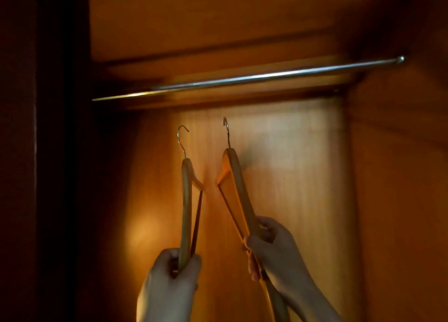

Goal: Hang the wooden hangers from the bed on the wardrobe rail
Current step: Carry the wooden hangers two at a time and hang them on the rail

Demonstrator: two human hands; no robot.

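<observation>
Presently one wooden hanger is held in the left hand, another in the right hand, below the wardrobe rail; hooks should be raised above it, then lowered on.

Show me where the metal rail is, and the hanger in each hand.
wardrobe rail (pixel 242 79), head view, middle of the bare metal bar.
left hanger (pixel 186 200), head view, wooden arm above the left hand (pixel 173 270).
right hanger (pixel 238 183), head view, wooden arm above the right hand (pixel 271 246).
</observation>
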